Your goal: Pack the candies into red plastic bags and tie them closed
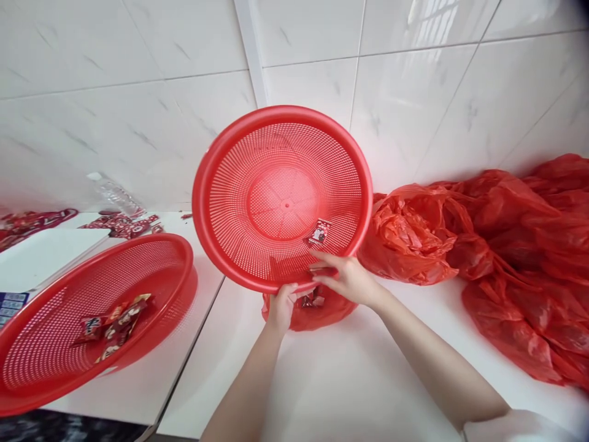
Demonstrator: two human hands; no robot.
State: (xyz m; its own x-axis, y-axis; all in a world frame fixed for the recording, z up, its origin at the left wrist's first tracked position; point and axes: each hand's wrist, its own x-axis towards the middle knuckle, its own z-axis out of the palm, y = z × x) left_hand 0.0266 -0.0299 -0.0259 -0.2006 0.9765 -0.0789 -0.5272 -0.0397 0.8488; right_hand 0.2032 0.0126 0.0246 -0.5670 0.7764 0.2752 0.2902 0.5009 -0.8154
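— Above the white desk (368,380), what is held up?

— A round red perforated plastic basket (281,196), tipped on edge with its hollow facing the camera and its lower rim just over the desk. The left hand (281,307) is closed on that lower rim. The right hand (347,276) lies beside it, fingers stretched loosely apart. Its fingertips rest on the inner wall just below a small dark sachet (319,231).

— And around the basket?

— Under it sits a small red plastic bag (301,319) with packets inside. To its left a second red mesh basket (55,344) holds a few wrapped sweets (117,322). To its right lies crumpled red plastic sheeting (483,245), and behind it is the white tiled wall (161,92).
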